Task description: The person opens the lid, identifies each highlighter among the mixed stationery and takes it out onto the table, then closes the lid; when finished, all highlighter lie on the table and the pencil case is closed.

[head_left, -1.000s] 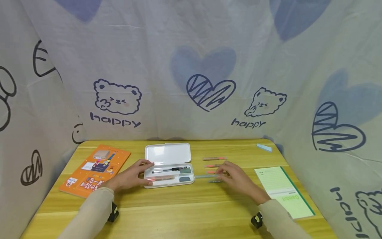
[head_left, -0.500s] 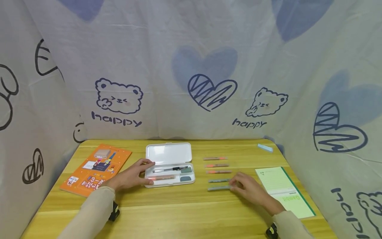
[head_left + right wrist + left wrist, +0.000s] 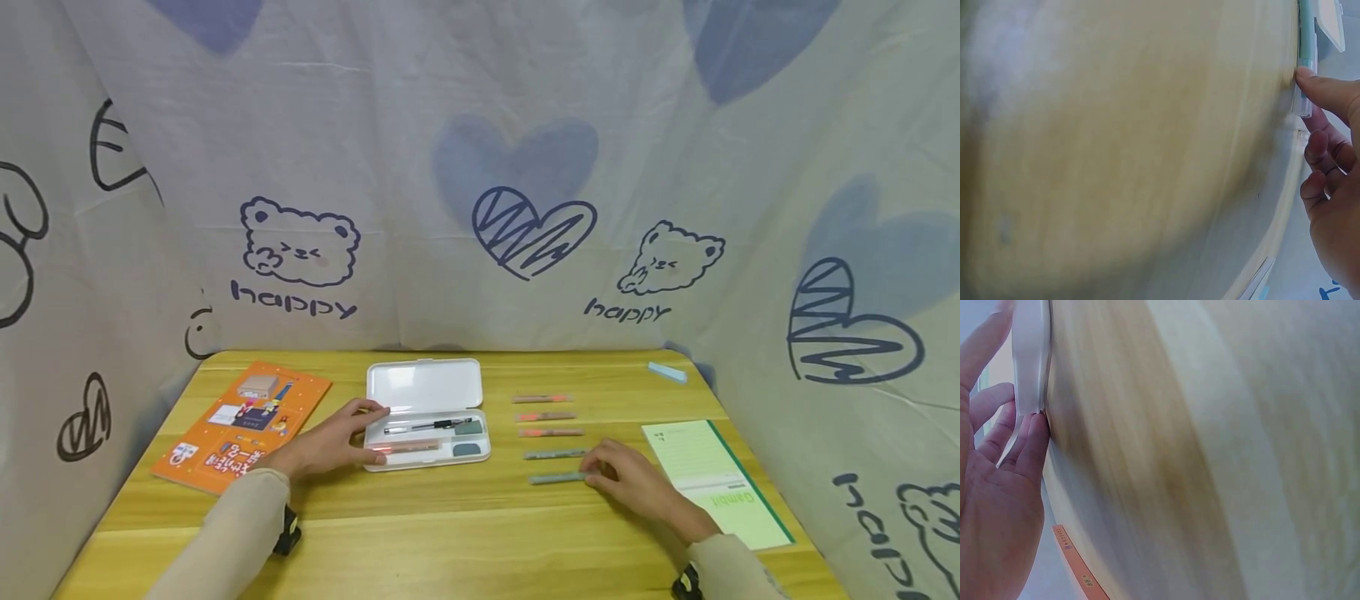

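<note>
A white pencil case (image 3: 423, 385) lies with its lid up on the table. My left hand (image 3: 335, 440) grips its left end, and the case's side (image 3: 1030, 356) shows between thumb and fingers in the left wrist view. Inside are a black-and-clear gel pen (image 3: 423, 426), a pinkish pen (image 3: 408, 447) and grey-green blocks (image 3: 467, 449). With thumb and fingers my right hand (image 3: 626, 479) pinches the right end of a pale green pen (image 3: 557, 478), low at the table. Just above it in the head view lies a darker green pen (image 3: 553, 455).
Three pinkish pens (image 3: 551, 432) lie in a column right of the case. An orange booklet (image 3: 240, 429) lies at left, and a green-edged notepad (image 3: 716, 483) at right. A light blue stick (image 3: 667, 372) is near the back right corner. A printed curtain (image 3: 405, 167) surrounds the table.
My right hand has moved right and nearer with the pale green pen, from beside the case to below the darker green one. My left hand has stayed on the case.
</note>
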The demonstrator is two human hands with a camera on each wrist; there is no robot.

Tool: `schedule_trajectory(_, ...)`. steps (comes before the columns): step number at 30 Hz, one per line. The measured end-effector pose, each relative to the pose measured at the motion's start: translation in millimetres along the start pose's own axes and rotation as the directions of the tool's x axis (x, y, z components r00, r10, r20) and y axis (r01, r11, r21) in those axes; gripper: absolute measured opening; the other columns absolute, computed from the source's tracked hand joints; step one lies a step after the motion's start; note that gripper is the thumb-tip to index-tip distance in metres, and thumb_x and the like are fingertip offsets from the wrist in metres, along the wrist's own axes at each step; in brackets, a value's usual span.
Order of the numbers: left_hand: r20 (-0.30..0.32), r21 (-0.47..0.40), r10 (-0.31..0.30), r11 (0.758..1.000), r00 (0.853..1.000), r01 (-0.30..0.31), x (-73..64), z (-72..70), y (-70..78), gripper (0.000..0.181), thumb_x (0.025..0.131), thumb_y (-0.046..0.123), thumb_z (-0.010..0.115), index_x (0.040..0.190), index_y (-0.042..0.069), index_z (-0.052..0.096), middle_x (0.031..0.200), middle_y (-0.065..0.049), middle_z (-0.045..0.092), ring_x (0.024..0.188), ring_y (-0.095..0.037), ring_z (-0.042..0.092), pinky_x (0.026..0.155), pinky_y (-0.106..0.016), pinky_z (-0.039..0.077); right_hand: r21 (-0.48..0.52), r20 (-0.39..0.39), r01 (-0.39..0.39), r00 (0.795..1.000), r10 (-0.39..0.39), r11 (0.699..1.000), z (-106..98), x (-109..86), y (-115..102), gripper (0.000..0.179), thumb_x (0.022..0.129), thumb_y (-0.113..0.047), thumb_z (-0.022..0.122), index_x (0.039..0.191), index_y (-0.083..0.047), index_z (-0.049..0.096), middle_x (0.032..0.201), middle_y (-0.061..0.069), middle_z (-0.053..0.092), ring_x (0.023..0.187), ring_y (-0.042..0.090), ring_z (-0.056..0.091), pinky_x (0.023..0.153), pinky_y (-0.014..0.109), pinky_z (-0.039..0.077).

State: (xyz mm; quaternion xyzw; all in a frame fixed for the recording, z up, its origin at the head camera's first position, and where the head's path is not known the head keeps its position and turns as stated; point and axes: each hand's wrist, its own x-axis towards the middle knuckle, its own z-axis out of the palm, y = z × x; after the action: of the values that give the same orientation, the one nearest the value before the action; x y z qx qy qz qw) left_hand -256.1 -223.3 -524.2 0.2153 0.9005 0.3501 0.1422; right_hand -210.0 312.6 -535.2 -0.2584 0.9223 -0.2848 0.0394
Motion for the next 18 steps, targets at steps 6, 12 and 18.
schedule_trajectory(6,0.003,-0.003,0.001,1.000,1.000,-0.001,0.1,-0.5,0.0,0.087,0.098,0.043,0.083,0.166,0.005,0.044,0.167,-0.023,0.038,0.157,-0.051,0.034,0.128,-0.072,0.030,-0.005,0.012,-0.010,1.000,0.010,1.000,-0.4,0.4,-0.7,0.012,0.105,-0.022,0.075,0.117,-0.020,0.076,0.106,-0.008,0.065,0.080,0.000,0.048,0.068,0.022,0.046)
schedule_trajectory(12,0.001,0.005,0.003,1.000,1.000,-0.003,-0.1,-0.7,0.4,0.087,0.098,0.043,0.083,0.166,0.005,0.045,0.167,-0.022,0.038,0.157,-0.050,0.035,0.128,-0.071,0.030,-0.011,0.012,-0.020,1.000,0.020,1.000,-0.8,0.1,-2.0,0.013,0.105,-0.024,0.076,0.117,-0.021,0.076,0.107,-0.008,0.065,0.079,0.000,0.048,0.067,0.023,0.045)
schedule_trajectory(18,0.003,0.004,-0.001,1.000,1.000,0.001,-0.1,-0.5,0.7,0.087,0.097,0.043,0.083,0.166,0.006,0.045,0.167,-0.022,0.038,0.157,-0.050,0.034,0.128,-0.072,0.030,-0.001,-0.011,-0.011,1.000,0.011,1.000,0.2,0.0,-1.6,0.016,0.103,-0.029,0.079,0.117,-0.022,0.077,0.105,-0.009,0.064,0.078,0.002,0.049,0.067,0.023,0.045)
